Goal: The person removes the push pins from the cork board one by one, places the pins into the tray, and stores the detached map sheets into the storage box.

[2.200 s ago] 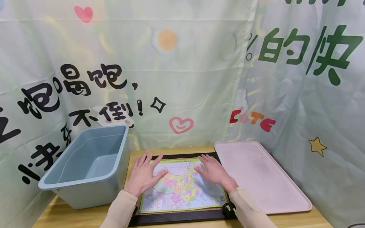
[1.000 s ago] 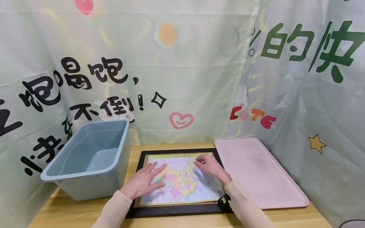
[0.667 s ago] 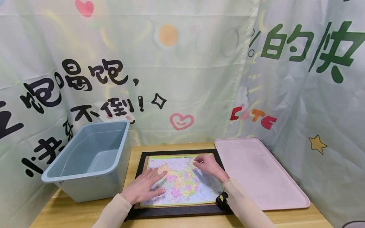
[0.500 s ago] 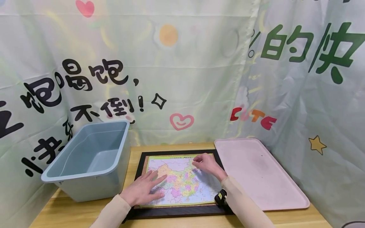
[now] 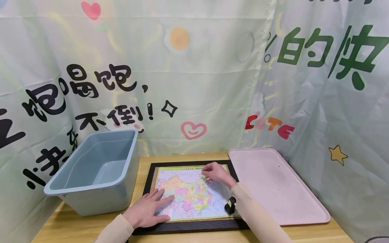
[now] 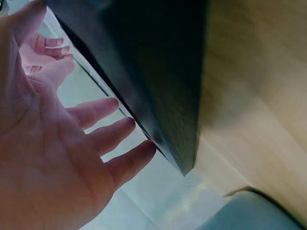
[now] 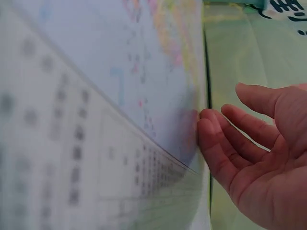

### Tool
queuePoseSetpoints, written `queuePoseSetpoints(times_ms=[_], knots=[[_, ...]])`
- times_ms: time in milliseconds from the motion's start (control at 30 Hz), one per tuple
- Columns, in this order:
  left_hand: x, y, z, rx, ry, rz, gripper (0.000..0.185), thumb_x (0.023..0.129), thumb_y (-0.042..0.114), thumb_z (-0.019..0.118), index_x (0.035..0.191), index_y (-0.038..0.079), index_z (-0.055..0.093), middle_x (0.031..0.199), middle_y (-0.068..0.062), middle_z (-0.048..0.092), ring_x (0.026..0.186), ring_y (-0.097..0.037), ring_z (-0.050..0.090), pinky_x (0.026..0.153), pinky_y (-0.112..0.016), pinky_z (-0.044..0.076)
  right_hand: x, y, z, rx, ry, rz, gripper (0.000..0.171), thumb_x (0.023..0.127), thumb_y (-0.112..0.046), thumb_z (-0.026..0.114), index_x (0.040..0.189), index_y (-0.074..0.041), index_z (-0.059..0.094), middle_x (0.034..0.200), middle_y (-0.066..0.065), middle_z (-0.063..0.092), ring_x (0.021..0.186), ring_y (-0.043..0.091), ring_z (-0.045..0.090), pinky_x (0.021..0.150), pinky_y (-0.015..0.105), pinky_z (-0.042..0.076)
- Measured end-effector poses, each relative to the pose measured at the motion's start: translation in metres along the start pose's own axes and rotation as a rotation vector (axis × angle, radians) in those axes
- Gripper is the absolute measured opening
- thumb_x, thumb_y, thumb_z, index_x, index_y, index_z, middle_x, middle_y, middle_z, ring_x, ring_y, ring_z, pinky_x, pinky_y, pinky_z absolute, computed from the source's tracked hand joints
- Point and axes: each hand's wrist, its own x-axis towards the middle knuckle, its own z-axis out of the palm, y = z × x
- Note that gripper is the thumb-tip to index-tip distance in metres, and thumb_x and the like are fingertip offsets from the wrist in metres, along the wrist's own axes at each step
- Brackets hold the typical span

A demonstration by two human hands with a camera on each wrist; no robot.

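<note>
A coloured map puzzle (image 5: 191, 192) lies in a black frame (image 5: 194, 226) on the wooden table (image 5: 70, 229). My left hand (image 5: 147, 209) lies flat with straight fingers on the map's near-left corner and the frame edge. In the left wrist view the left hand (image 6: 72, 143) has spread fingers beside the dark frame (image 6: 144, 62). My right hand (image 5: 213, 172) is at the map's far part, its fingers bent and their tips touching the surface. In the right wrist view the right hand (image 7: 249, 143) touches the map (image 7: 96, 96) with its fingertips and holds nothing.
An empty blue-grey bin (image 5: 88, 187) stands left of the frame, close to my left forearm. A flat pink tray (image 5: 273, 185) lies to the right. Printed fabric curtains (image 5: 194, 84) close off the back and both sides. A black wrist device (image 5: 230, 205) sits on my right sleeve.
My left hand has slid back toward the map's near-left corner. My right hand has shifted left along the map's far part, its fingers bending from flat to fingertip contact.
</note>
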Motion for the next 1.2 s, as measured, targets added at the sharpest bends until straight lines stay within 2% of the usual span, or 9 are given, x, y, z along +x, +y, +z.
queuePoseSetpoints(times_ms=[167,367,567,667,900,1200], knots=[[-0.004,-0.002,0.002,-0.008,0.002,0.028,0.064,0.094,0.068,0.043,0.150,0.038,0.039,0.157,-0.017,0.034,0.145,-0.043,0.029,0.107,-0.067,0.030,0.008,0.001,-0.001,0.087,-0.087,0.014,0.026,0.097,-0.017,0.063,0.114,0.001,0.069,0.099,0.014,0.071,0.077,0.023,0.067,0.066,0.036,0.057],[-0.006,-0.005,0.008,-0.019,0.011,0.057,0.057,0.098,0.064,0.036,0.150,0.040,0.038,0.160,-0.014,0.029,0.148,-0.041,0.024,0.110,-0.068,0.023,0.019,0.007,-0.003,0.121,-0.090,0.043,0.026,0.098,-0.019,0.062,0.115,-0.002,0.069,0.094,0.012,0.071,0.074,0.019,0.064,0.062,0.031,0.055],[-0.009,-0.008,0.017,-0.027,0.020,0.073,0.056,0.099,0.064,0.035,0.150,0.042,0.037,0.161,-0.013,0.026,0.148,-0.041,0.023,0.110,-0.070,0.019,0.024,0.011,0.001,0.177,-0.110,0.089,0.025,0.100,-0.019,0.057,0.109,0.001,0.069,0.081,0.012,0.067,0.060,0.017,0.056,0.052,0.027,0.045],[-0.010,-0.008,0.017,-0.028,0.025,0.068,0.058,0.097,0.066,0.037,0.150,0.042,0.037,0.161,-0.013,0.026,0.148,-0.041,0.022,0.111,-0.069,0.018,0.029,0.010,0.003,0.191,-0.100,0.107,0.024,0.101,-0.019,0.056,0.108,0.000,0.069,0.078,0.011,0.064,0.058,0.017,0.055,0.050,0.027,0.044],[-0.007,-0.011,0.007,-0.021,0.020,0.052,0.061,0.095,0.068,0.040,0.150,0.041,0.038,0.161,-0.013,0.026,0.148,-0.040,0.022,0.113,-0.067,0.016,0.048,0.005,0.008,0.266,-0.041,0.097,0.025,0.101,-0.015,0.054,0.108,0.005,0.068,0.077,0.010,0.063,0.059,0.014,0.058,0.054,0.024,0.051],[-0.008,-0.007,0.011,-0.049,-0.004,0.047,0.062,0.094,0.069,0.041,0.150,0.041,0.038,0.161,-0.014,0.026,0.149,-0.041,0.021,0.113,-0.068,0.016,0.050,0.009,0.012,0.251,-0.056,0.104,0.025,0.101,-0.013,0.055,0.109,0.007,0.068,0.070,0.006,0.058,0.055,0.012,0.056,0.049,0.021,0.046]])
